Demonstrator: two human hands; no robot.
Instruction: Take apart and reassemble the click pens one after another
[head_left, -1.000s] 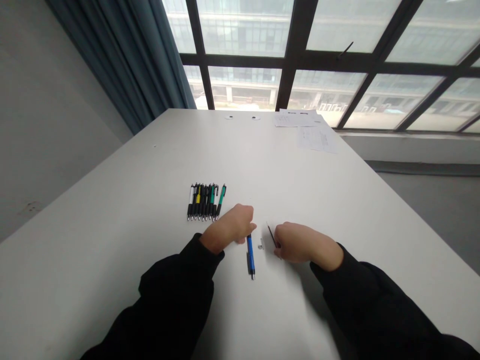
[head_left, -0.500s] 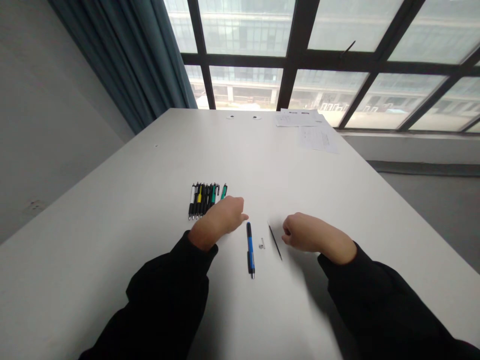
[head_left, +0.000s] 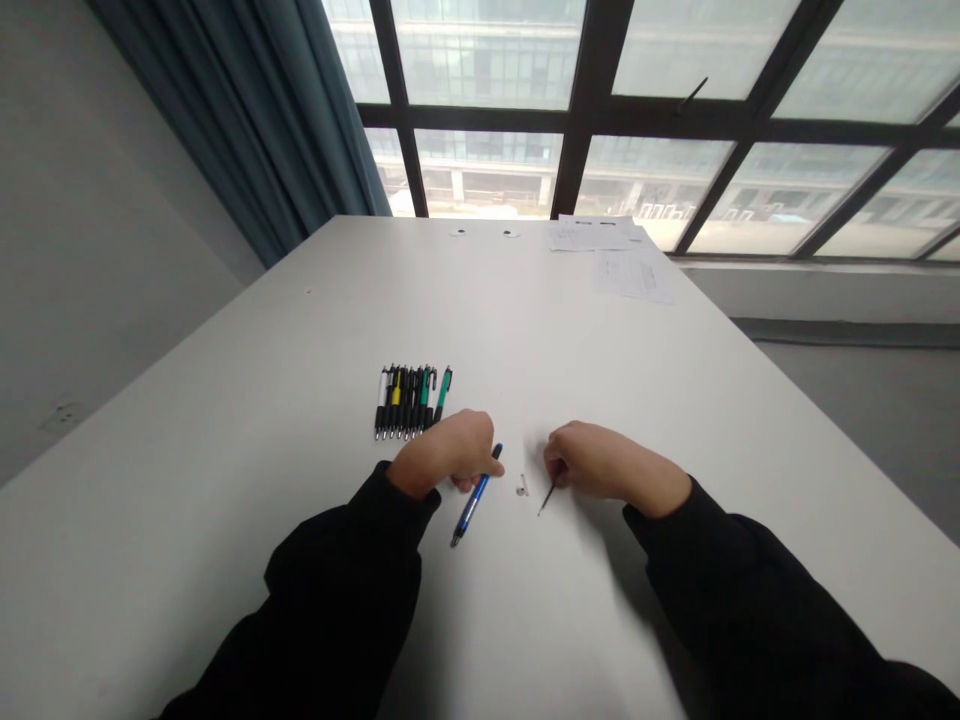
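My left hand (head_left: 463, 450) is closed around the upper part of a blue pen (head_left: 470, 512), which slants with its silver-ended tip toward me and to the left. Between thumb and fingers, my right hand (head_left: 581, 460) pinches a thin dark pen refill (head_left: 548, 497), its lower end pointing down at the table; the hand covers the rest. On the tabletop between both hands lie small clear and metal bits (head_left: 523, 487), too small to name surely. Just beyond my left hand rests a green and black pen (head_left: 444, 390).
Several black, white, yellow and green pens (head_left: 405, 400) lie side by side in a row left of centre on the white table (head_left: 300, 400). Printed papers (head_left: 600, 235) lie at the far right edge. Windows stand behind, with a blue curtain (head_left: 247, 110) at left.
My left hand has come down and taken hold of the blue pen, turning it aslant. My right hand has moved left and picked up the refill that lay on the table.
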